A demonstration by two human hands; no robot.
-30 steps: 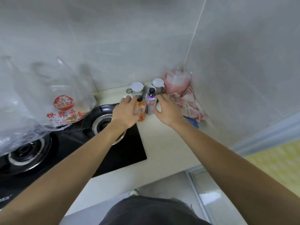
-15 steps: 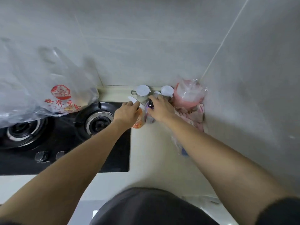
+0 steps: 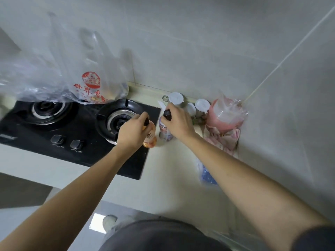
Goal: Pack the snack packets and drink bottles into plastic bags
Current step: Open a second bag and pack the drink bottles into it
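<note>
Beside glossy black stove glass [image 3: 76, 127], the left hand [image 3: 131, 132] grips an orange plastic bottle [image 3: 150, 136]; the right hand [image 3: 178, 122] grips a purple-labelled bottle [image 3: 164, 128].

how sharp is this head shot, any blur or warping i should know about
Head view: the clear plastic bag on the left is smeared by motion blur, its red print soft; both hands and their bottles are fairly sharp; wide-angle distortion bows the stove edge and stretches the forearms; lighting is flat and dim, with no harsh glare.
</note>
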